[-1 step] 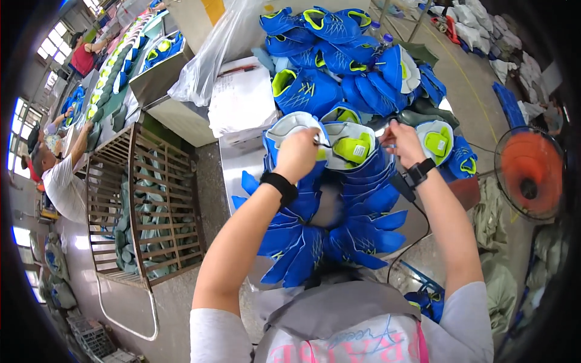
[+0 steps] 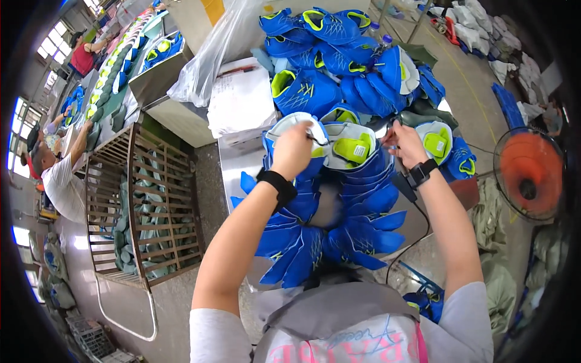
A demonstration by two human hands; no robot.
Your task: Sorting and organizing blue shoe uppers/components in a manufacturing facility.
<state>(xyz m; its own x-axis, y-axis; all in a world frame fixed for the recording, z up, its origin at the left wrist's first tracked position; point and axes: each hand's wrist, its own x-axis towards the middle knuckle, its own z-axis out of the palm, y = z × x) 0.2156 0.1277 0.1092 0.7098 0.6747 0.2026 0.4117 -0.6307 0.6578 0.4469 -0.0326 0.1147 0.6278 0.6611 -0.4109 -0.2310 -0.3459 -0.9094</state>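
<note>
My left hand [image 2: 295,151] is closed over the white-lined opening of a blue shoe upper [image 2: 272,142], and a small dark thin thing shows at its fingertips. My right hand [image 2: 405,144] is pinched shut to the right of a second upper with a lime-green inside and a white label [image 2: 359,150]. What its fingers hold is hidden. Below both hands, several blue uppers [image 2: 363,233] are stacked and fanned out in a ring close to my body. Beside the right hand lies another upper with a lime inside [image 2: 437,143].
A heap of blue uppers [image 2: 330,27] covers the table's far side, beside a paper stack [image 2: 242,103]. A metal cage cart [image 2: 139,212] with grey-green pieces stands left; a person [image 2: 63,181] works behind it. An orange fan [image 2: 529,172] is at right. A black cord [image 2: 423,227] hangs nearby.
My left hand has shifted very slightly to the left, and my right hand a touch to the right. The uppers lie as before.
</note>
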